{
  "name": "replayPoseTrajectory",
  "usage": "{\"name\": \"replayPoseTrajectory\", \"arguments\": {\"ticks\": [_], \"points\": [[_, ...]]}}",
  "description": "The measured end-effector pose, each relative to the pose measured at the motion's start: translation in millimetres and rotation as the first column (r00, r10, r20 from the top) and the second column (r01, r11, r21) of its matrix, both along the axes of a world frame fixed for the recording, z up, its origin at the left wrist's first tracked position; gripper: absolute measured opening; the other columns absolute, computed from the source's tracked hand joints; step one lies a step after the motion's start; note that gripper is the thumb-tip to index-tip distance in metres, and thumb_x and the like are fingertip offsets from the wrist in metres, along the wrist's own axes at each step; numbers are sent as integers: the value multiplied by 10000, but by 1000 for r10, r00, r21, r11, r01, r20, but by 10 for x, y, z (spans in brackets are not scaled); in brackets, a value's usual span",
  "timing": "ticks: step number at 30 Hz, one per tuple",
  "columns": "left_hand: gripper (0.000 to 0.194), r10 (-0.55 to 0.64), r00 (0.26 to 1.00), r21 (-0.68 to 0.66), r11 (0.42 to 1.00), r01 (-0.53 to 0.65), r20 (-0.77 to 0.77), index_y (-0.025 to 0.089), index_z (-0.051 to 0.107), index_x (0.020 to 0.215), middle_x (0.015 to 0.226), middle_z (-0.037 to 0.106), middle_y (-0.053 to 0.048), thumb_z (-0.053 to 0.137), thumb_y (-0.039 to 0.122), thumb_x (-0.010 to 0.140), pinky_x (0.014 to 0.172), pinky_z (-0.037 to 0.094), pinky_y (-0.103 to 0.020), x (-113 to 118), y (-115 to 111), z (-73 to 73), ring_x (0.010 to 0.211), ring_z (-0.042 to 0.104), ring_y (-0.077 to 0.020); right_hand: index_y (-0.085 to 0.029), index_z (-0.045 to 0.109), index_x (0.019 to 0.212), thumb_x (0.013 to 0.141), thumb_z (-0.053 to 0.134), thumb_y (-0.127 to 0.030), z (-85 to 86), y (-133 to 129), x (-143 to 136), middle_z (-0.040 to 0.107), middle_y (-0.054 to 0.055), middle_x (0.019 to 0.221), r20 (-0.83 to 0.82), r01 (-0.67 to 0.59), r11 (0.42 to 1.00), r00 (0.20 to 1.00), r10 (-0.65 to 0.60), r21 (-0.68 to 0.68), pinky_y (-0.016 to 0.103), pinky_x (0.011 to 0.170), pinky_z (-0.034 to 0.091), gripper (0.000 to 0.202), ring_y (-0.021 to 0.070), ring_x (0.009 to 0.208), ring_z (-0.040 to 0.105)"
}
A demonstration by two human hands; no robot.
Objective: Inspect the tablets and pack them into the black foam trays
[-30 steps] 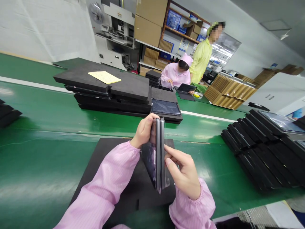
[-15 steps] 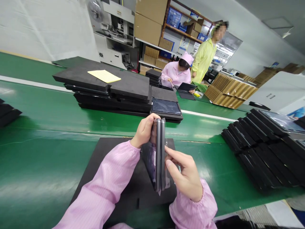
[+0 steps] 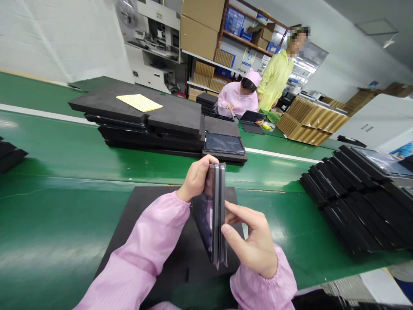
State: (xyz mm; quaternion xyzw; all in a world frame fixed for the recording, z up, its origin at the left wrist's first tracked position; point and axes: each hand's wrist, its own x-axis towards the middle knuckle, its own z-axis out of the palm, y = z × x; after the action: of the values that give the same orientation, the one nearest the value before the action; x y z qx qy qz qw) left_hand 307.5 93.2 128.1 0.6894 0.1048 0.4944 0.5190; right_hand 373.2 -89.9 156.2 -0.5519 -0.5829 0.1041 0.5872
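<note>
Within clamped left hand (image 3: 195,177), two tablets (image 3: 215,215) were upright, presumably giving right hand (image 3: 256,239), loosely spread, outer-side access.

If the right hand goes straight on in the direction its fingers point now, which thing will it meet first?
The right hand would first meet the right-side tablet of the upright pair in the left hand; they seem to touch, though depth leaves contact unsure.
</note>
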Motion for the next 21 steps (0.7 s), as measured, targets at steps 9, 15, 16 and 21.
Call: {"name": "replayPoseTrajectory", "arguments": {"ticks": [9, 15, 16, 21], "points": [[637, -19, 1000, 41, 999, 19, 2, 210, 561, 741, 615, 552, 4, 330, 778, 915, 612, 438, -318, 17, -29, -20, 579, 515, -163, -201, 748, 1058, 795, 664, -106, 54, -18, -30, 726, -13, 642, 130, 81, 996, 988, -85, 35, 230, 561, 594, 292, 138, 522, 673], [629, -26, 1000, 63, 998, 26, 8, 211, 562, 726, 606, 544, 5, 338, 764, 925, 619, 441, -318, 6, -58, 15, 579, 516, -162, -205, 730, 1058, 800, 642, -98, 78, -29, -21, 730, -9, 650, 173, 73, 995, 981, -85, 73, 225, 555, 594, 294, 140, 520, 676], [630, -27, 1000, 66, 997, 26, 6, 211, 560, 726, 607, 545, 4, 335, 765, 924, 620, 441, -318, 4, -60, 19, 582, 518, -163, -205, 728, 1055, 799, 641, -99, 76, -34, -22, 732, -8, 653, 170, 72, 995, 982, -82, 67, 228, 556, 597, 290, 141, 523, 678], [652, -2, 999, 63, 998, 4, -41, 211, 560, 740, 595, 542, 7, 307, 785, 918, 557, 409, -305, 6, -59, 14, 544, 490, -153, -196, 714, 1003, 787, 644, -116, 56, -39, -20, 734, -11, 662, 112, 106, 994, 988, -104, -16, 232, 581, 616, 240, 137, 544, 693]]}}
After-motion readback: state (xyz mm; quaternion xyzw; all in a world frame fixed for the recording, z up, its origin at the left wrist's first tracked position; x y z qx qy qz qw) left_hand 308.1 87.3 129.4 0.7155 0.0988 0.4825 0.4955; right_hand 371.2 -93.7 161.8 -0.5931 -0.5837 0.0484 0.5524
